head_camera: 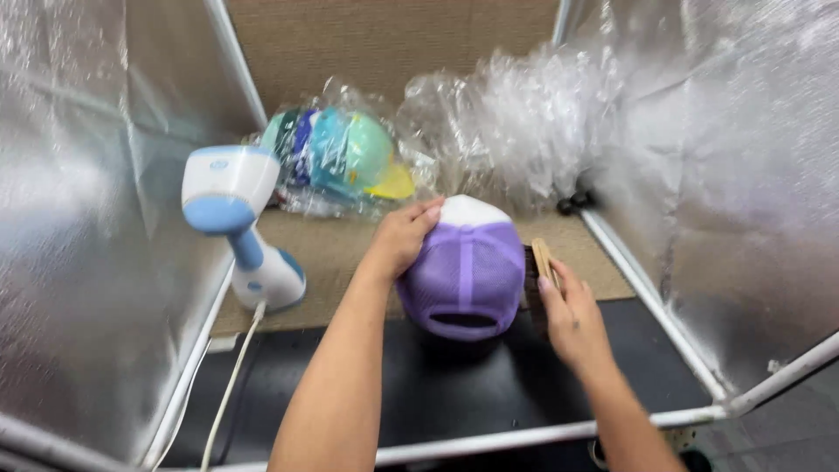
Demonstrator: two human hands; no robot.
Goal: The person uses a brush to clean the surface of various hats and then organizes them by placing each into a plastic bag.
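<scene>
My left hand (404, 234) rests on the purple mesh cap (463, 275), fingers spread flat over its white front panel, pressing down but clamped on nothing. The cap sits near the middle of the worktop (419, 393), where the tan mat meets the black surface, its back opening facing me. My right hand (572, 319) has its fingers closed around a wooden-backed brush (539, 262), the dark bristles touching the cap's right side.

What could go wrong, as I judge it: the cap is only steadied from above, so a hard stroke could push it sideways or dent the soft mesh. The blue-and-white garment steamer (240, 223) stands near the left edge with its cord (229, 393) trailing toward me; my left elbow could snag it.

The brush's bristles are mostly hidden behind the cap. The bagged caps (336, 157) at the back blur under crinkled plastic, so I cannot count them
</scene>
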